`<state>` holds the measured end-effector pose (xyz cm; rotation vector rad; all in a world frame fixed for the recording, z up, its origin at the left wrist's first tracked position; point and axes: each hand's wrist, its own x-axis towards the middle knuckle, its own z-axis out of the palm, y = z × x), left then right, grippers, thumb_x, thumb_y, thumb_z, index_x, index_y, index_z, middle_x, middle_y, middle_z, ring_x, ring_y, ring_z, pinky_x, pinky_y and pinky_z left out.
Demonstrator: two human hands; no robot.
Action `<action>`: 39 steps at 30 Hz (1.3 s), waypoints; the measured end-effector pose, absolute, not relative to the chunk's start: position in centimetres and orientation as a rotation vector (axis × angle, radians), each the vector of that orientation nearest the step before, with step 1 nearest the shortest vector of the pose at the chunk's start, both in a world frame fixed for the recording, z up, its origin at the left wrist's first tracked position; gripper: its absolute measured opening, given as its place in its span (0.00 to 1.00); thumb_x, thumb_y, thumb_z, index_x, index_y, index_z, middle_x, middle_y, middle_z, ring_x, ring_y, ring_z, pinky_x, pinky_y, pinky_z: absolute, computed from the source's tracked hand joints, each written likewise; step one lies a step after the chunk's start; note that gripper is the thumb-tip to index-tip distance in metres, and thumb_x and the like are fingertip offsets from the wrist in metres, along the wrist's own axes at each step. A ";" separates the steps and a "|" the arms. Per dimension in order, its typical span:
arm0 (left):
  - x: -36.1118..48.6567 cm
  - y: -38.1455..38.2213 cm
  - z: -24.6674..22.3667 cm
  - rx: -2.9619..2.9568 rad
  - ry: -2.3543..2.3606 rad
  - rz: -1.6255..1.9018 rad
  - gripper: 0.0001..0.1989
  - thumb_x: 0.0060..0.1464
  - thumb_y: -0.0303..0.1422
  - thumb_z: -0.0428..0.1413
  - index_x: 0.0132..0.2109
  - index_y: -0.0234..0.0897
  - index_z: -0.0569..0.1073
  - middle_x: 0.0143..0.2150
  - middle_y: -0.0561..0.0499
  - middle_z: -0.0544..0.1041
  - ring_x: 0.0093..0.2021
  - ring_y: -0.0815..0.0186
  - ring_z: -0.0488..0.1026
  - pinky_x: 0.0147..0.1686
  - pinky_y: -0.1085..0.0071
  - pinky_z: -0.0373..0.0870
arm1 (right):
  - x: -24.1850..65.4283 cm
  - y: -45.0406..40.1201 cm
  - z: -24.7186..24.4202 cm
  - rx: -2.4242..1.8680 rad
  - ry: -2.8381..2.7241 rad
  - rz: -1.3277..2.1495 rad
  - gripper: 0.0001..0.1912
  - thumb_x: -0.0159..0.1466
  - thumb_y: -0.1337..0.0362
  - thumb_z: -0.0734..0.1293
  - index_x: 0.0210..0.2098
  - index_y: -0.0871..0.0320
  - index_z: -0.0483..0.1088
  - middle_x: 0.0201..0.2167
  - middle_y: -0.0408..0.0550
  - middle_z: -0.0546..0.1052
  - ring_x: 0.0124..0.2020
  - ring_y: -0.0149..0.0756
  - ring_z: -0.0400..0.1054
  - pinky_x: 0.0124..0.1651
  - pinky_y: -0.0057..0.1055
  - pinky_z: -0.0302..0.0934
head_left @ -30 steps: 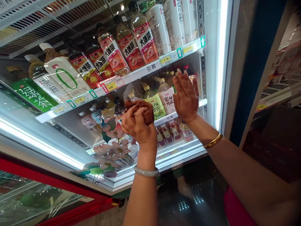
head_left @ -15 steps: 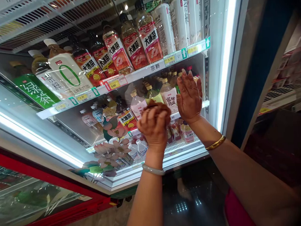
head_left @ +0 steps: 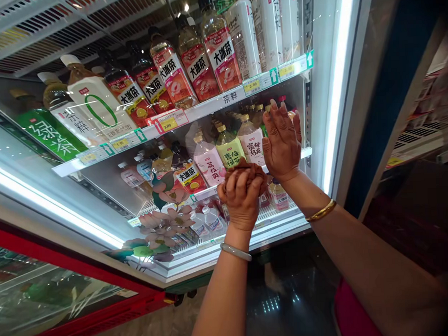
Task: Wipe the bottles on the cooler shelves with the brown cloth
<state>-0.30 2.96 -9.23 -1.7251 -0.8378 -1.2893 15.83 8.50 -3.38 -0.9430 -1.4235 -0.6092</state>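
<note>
The left hand (head_left: pixel 242 199) holds a brown cloth (head_left: pixel 256 172), its grip curled tightly with the cloth bunched under the fingers. The cloth is in front of a drinks fridge's glass door (head_left: pixel 118 203), just below a green-labelled bottle (head_left: pixel 235 150) as seen from here. The right hand (head_left: pixel 283 144) has its grip spread flat, bare palm toward the glass, fingers straight and pointing up; both hands seem to press on the door, though the contact is hidden. A pale bracelet (head_left: pixel 236 252) circles the left wrist, a gold bracelet (head_left: pixel 322 211) the right forearm. Tea bottles (head_left: pixel 223 57) line the upper shelf (head_left: pixel 210 109) behind the glass, and a flower picture (head_left: pixel 170 221) is left of the cloth
</note>
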 end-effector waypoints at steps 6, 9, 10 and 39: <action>-2.9 3.0 -3.0 -1.432 -1.133 -1.573 0.09 0.65 0.31 0.55 0.47 0.44 0.79 0.62 0.43 0.75 0.69 0.53 0.62 0.71 0.46 0.42 | 15.8 8.4 -3.4 -0.952 -1.409 -0.652 0.30 0.76 0.54 0.48 0.76 0.39 0.37 0.76 0.39 0.54 0.77 0.47 0.45 0.77 0.63 0.38; -1.9 3.2 -4.2 -1.446 -1.047 -1.560 0.08 0.64 0.31 0.55 0.46 0.42 0.79 0.60 0.41 0.78 0.67 0.53 0.65 0.71 0.45 0.45 | 15.8 8.4 -3.4 -0.961 -1.413 -0.652 0.31 0.76 0.54 0.48 0.76 0.39 0.36 0.76 0.39 0.54 0.77 0.46 0.46 0.78 0.62 0.37; -1.1 3.2 -5.2 -1.495 -1.010 -1.528 0.08 0.63 0.31 0.56 0.46 0.43 0.79 0.58 0.42 0.79 0.66 0.53 0.66 0.71 0.46 0.48 | 15.9 8.4 -3.4 -0.961 -1.417 -0.657 0.31 0.76 0.55 0.48 0.76 0.39 0.36 0.76 0.39 0.54 0.77 0.46 0.46 0.78 0.61 0.37; 6.4 4.0 -3.0 -1.731 -0.875 -1.306 0.06 0.64 0.37 0.59 0.44 0.46 0.81 0.55 0.44 0.80 0.61 0.54 0.69 0.63 0.55 0.57 | 24.2 8.0 -1.8 -1.084 -1.408 -0.560 0.26 0.75 0.59 0.53 0.72 0.43 0.56 0.74 0.37 0.57 0.78 0.39 0.41 0.80 0.56 0.25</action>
